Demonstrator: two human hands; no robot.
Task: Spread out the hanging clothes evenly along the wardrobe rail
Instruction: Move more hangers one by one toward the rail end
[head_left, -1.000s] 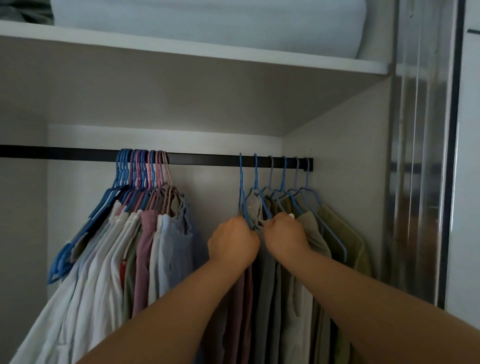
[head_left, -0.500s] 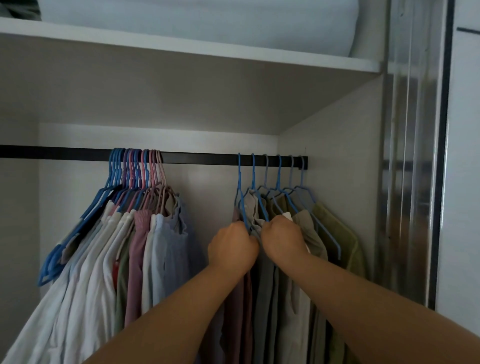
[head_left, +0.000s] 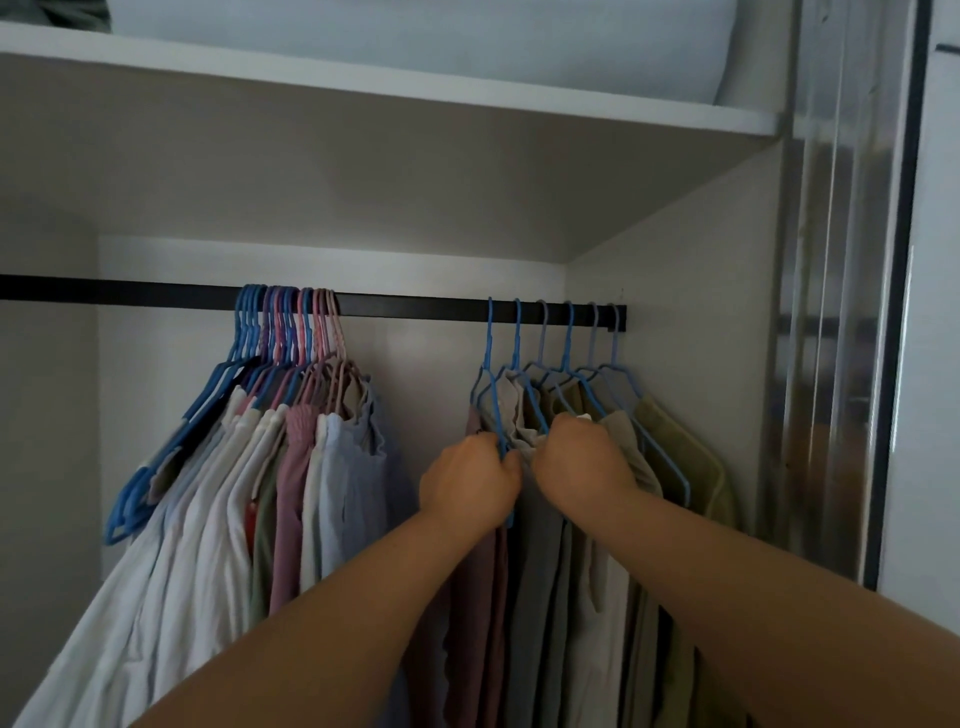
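Black wardrobe rail carries two groups: a tight bunch of pale garments at left, six spaced blue hangers at right. Left hand fingers clench a blue hanger's shoulder; right hand fingers grasp beige cloth just beside.

Two hands, one rail, six spaced blue hangers.

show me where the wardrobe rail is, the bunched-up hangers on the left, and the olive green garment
wardrobe rail (head_left: 415, 307), head view, bare stretch between the two groups.
bunched hangers (head_left: 285, 322), head view, their hooks below the rail.
olive green garment (head_left: 685, 457), head view, its shoulder.
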